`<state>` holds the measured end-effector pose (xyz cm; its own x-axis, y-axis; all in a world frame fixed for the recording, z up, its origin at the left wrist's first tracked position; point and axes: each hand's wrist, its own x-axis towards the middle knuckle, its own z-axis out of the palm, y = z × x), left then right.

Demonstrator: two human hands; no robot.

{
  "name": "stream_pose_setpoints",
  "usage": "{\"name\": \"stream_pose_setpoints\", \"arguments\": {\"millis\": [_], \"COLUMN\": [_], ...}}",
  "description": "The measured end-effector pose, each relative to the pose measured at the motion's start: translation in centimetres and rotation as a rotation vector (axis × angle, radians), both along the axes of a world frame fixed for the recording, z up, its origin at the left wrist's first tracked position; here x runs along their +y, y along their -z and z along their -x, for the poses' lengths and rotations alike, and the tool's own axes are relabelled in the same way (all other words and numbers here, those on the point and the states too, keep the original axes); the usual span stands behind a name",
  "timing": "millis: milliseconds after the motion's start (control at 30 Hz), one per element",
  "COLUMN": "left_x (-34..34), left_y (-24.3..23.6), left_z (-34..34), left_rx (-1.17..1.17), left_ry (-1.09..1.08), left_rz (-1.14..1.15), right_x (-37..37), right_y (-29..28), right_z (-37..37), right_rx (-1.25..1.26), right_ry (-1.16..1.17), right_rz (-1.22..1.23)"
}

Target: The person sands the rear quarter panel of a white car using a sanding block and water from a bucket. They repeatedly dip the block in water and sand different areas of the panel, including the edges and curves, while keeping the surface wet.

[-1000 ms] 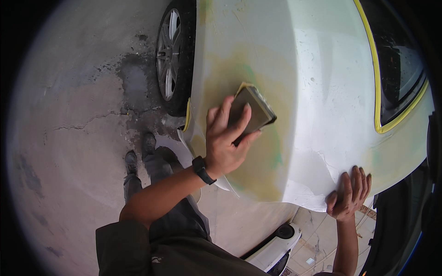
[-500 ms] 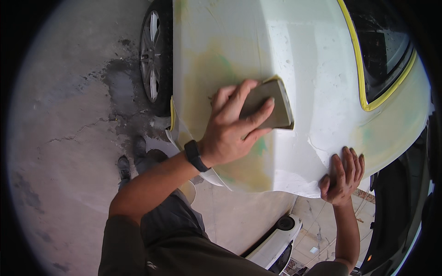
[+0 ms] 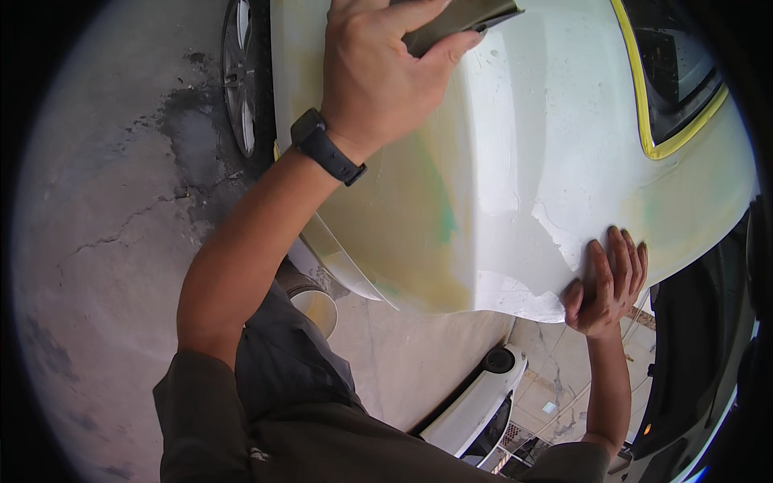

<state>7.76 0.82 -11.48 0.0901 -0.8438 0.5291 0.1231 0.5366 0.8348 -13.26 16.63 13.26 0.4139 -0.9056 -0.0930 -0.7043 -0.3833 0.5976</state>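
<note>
White car body, with yellowish and green patches, fills middle. Left hand at upper edge of view. Right hand rests on near edge of body, grip loosely spread, holding nothing. Dark block, partly outside view, over body, clasped by left grip. Black watch on left wrist.

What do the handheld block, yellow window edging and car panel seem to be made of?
Block: perhaps abrasive paper outside, given the matt surface and thin projecting edge; its core is hidden.
Yellow edging: probably masking tape, a flat-coloured strip following the window.
Car panel: metal or plastic, unclear; the soft sheen and yellowish and green patches suggest coatings.
</note>
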Motion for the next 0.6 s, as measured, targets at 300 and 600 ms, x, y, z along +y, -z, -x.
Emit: {"name": "stream_pose_setpoints", "arguments": {"millis": [300,600], "left_x": [-2.1,3.9], "left_y": [0.9,1.8], "left_z": [-0.6,-0.3], "left_rx": [0.016,0.034], "left_ry": [-0.005,0.143], "left_rz": [0.019,0.107], "right_x": [0.5,0.5], "right_y": [-0.1,-0.2], "right_z": [0.1,0.3], "right_rx": [0.018,0.022], "right_ry": [0.004,0.035], "right_rz": [-0.015,-0.047]}}
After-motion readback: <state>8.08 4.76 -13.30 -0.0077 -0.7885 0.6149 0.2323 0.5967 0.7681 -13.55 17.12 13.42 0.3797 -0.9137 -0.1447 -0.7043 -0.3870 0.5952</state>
